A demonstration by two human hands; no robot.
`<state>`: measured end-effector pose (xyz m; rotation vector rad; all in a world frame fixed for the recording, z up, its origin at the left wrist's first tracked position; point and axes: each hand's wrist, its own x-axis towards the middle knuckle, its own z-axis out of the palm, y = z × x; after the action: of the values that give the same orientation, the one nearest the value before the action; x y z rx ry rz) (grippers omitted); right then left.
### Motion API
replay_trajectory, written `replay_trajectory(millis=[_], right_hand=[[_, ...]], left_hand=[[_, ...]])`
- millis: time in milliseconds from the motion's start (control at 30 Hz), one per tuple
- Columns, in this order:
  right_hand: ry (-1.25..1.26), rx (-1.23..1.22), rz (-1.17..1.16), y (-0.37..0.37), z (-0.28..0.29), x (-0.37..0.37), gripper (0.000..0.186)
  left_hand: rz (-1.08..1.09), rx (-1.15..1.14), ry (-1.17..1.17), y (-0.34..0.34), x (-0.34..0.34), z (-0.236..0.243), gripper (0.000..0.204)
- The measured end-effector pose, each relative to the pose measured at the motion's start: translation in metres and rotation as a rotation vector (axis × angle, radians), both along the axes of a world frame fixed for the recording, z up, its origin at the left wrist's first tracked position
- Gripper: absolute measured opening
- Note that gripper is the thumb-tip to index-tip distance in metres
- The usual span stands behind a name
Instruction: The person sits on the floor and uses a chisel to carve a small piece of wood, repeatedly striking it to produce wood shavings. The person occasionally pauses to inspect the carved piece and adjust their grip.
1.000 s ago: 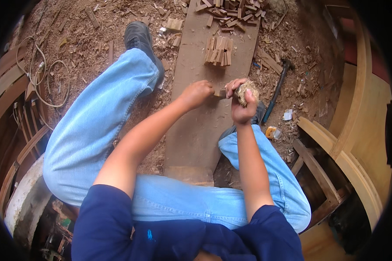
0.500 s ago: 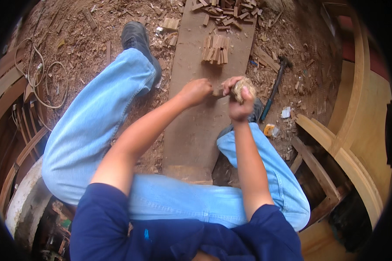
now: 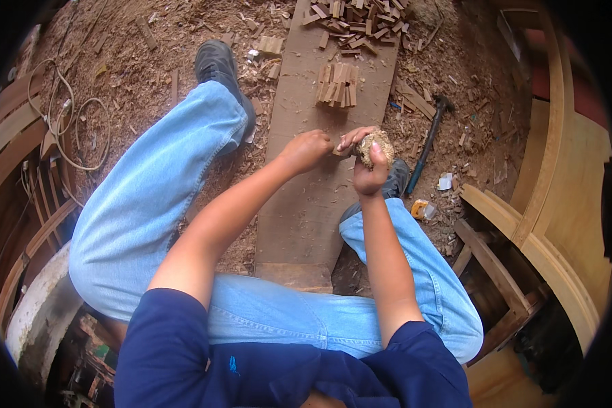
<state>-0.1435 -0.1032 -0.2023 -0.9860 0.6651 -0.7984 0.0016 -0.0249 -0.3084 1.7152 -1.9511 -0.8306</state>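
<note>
Left hand (image 3: 307,150) pinches a small wood piece (image 3: 341,149) just above the frame's centre; right hand (image 3: 368,177) grips a frayed tan lump (image 3: 379,143) beside it. Wood blocks (image 3: 368,26) lie at top centre, a hammer (image 3: 429,139) upper right.

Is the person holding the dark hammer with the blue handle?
No, the hammer lies on the brown ground littered with wood shavings, away from both the left hand and right hand.
</note>
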Motion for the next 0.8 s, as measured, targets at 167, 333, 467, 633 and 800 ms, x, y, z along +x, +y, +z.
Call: replay_trajectory(millis=[167,333,467,633,800], right_hand=[[-0.017,0.013,-0.025,-0.001,0.001,0.001,0.034],[0.039,-0.010,-0.034,-0.010,0.026,0.010,0.034],[-0.030,-0.117,-0.037,-0.021,0.060,0.004,0.037],[-0.067,-0.198,-0.044,-0.015,0.042,0.002,0.038],[-0.072,-0.016,-0.139,0.008,-0.005,-0.002,0.037]], left_hand=[[-0.008,0.007,0.007,0.002,0.001,-0.001,0.011],[-0.045,-0.034,0.037,-0.008,0.002,0.026,0.011],[0.000,-0.117,0.001,-0.028,0.008,0.052,0.006],[0.025,-0.172,0.067,-0.027,0.011,0.043,0.013],[-0.050,-0.164,0.100,-0.002,0.005,0.002,0.014]])
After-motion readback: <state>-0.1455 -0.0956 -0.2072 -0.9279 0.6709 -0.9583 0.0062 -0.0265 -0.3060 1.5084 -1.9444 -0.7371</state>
